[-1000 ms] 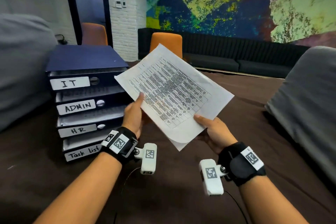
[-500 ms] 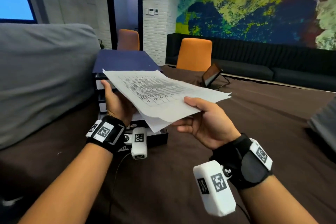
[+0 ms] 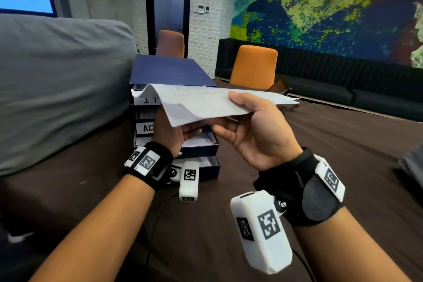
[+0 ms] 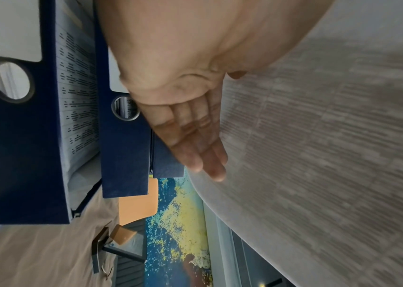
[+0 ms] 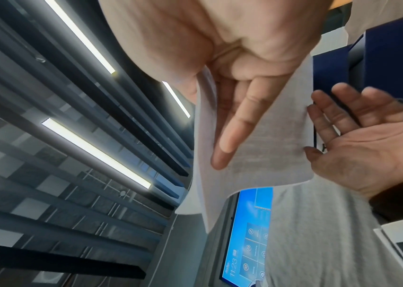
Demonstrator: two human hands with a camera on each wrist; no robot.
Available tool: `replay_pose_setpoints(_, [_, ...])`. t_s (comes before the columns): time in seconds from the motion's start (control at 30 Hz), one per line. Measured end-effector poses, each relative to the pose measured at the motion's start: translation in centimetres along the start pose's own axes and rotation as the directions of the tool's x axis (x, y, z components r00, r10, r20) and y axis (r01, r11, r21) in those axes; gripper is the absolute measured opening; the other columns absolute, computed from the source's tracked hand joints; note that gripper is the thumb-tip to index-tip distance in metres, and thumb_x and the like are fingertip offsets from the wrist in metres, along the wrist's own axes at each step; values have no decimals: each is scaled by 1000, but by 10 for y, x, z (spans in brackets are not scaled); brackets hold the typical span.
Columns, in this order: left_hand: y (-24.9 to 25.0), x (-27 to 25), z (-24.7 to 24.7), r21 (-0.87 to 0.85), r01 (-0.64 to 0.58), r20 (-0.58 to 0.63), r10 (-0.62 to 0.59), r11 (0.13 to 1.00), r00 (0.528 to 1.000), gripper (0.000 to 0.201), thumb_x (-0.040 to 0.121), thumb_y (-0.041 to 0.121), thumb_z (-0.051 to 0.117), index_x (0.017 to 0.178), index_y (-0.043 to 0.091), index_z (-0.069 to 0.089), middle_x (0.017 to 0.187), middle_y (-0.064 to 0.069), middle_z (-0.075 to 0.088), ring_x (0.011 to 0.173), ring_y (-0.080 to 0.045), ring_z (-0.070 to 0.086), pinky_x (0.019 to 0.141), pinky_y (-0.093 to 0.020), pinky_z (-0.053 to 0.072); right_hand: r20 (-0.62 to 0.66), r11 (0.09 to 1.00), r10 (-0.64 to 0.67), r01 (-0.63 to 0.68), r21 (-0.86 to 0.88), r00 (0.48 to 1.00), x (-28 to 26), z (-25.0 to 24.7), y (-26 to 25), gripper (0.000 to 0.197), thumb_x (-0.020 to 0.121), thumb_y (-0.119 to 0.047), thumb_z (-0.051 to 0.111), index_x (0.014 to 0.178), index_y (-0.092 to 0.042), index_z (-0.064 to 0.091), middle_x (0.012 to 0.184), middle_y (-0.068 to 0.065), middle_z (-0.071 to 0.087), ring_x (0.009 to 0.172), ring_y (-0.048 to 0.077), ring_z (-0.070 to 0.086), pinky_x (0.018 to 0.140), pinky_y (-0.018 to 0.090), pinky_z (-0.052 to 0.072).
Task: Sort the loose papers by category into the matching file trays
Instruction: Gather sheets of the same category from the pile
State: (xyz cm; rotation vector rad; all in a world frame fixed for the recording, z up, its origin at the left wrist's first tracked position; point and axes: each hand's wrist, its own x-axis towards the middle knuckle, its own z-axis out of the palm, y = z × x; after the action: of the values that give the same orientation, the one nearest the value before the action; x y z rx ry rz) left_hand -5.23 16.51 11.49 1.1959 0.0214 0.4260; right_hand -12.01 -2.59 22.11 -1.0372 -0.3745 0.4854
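Observation:
A thin sheaf of printed papers [image 3: 206, 104] is held nearly flat, with its far left corner at the top of the stack of blue file trays [image 3: 174, 71]. My right hand [image 3: 256, 130] pinches its near edge, thumb on top and index finger stretched along the underside [image 5: 232, 120]. My left hand [image 3: 174, 135] is under the sheets with its fingers [image 4: 195, 139] straight against the paper [image 4: 330, 136]. The papers hide part of the tray labels, so only "IT" [image 3: 148, 99] and "AD" [image 3: 145, 128] show. The lower trays stand pulled out with sheets inside.
A big grey cushion [image 3: 57, 87] lies against the left of the trays on the dark brown table [image 3: 343, 155]. Two orange chairs [image 3: 254, 64] and a black bench stand behind. A small tilted device [image 3: 281, 86] sits past the papers. Another grey cushion [image 3: 412, 162] is at the right edge.
The papers have tipped from facing me to lying flat and moved up to the top of the tray stack. My left hand has changed from gripping the edge to lying flat beneath.

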Motion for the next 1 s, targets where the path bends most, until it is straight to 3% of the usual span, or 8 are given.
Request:
replay_pose_setpoints(0.1, [18, -7, 11, 19, -23, 10, 23, 1000, 1000, 50, 105, 42, 31, 130, 10, 59, 114, -21, 71, 100, -40, 71, 88, -51, 56, 2, 999, -36, 36, 27, 999, 5, 7, -4, 23, 102, -18, 45, 114, -3, 58, 86, 12, 74, 65, 23, 74, 52, 22, 57])
replay_pose_setpoints(0.3, [28, 5, 16, 43, 54, -25, -53, 998, 998, 61, 105, 50, 22, 122, 12, 66, 103, -13, 76, 82, -24, 75, 77, -37, 54, 53, 999, -32, 31, 16, 998, 28, 23, -13, 24, 103, -19, 42, 110, -2, 57, 84, 14, 74, 67, 23, 74, 53, 21, 56])
replay_pose_setpoints(0.5, [24, 4, 15, 25, 81, -100, -78, 996, 992, 59, 104, 56, 21, 115, 20, 66, 106, -8, 76, 85, -26, 75, 82, -41, 54, 1, 998, 22, -22, -63, 1000, 67, 35, 3, 39, 102, -16, 43, 133, 7, 47, 101, 22, 72, 68, 28, 74, 49, 24, 57])
replay_pose_setpoints(0.6, [18, 5, 7, -7, 81, -78, -82, 997, 994, 56, 95, 62, 30, 107, 22, 67, 103, -7, 76, 91, -28, 71, 86, -43, 54, -12, 989, 110, -110, -99, 994, 82, 36, 16, 42, 102, -24, 45, 136, 0, 46, 109, 22, 71, 68, 30, 74, 47, 26, 57])
replay_pose_setpoints(0.67, [14, 6, 1, -61, 71, -34, -73, 996, 997, 50, 86, 59, 39, 105, 23, 67, 94, -1, 75, 82, -19, 70, 80, -40, 54, -10, 970, 163, -162, -181, 987, 90, 32, 22, 43, 102, -41, 46, 129, -9, 54, 104, 17, 73, 74, 31, 74, 50, 28, 58])
replay_pose_setpoints(0.8, [8, 12, -6, 29, 70, -77, -68, 997, 995, 43, 102, 35, 34, 119, 14, 69, 105, -5, 75, 76, -21, 65, 68, -34, 58, -100, 908, 207, -229, -350, 973, 95, 4, 32, 48, 92, -67, 48, 104, -22, 61, 95, 12, 75, 79, 28, 74, 62, 30, 59])
replay_pose_setpoints(0.87, [7, 10, -11, 88, 94, -67, -89, 992, 994, 34, 102, 26, 43, 121, 14, 69, 108, -5, 75, 75, -19, 68, 66, -32, 59, -138, 891, 225, -261, -372, 965, 96, -12, 37, 54, 90, -66, 52, 107, -15, 61, 91, 9, 75, 75, 23, 74, 62, 26, 59])
replay_pose_setpoints(1.0, [12, -2, -18, 244, 38, 69, -56, 969, 996, 19, 91, 33, 66, 104, 20, 69, 85, 3, 76, 70, -13, 72, 73, -30, 54, -155, 906, 174, -219, -361, 973, 108, -25, 40, 44, 95, -55, 54, 101, -12, 60, 80, 4, 75, 67, 17, 73, 56, 22, 55])
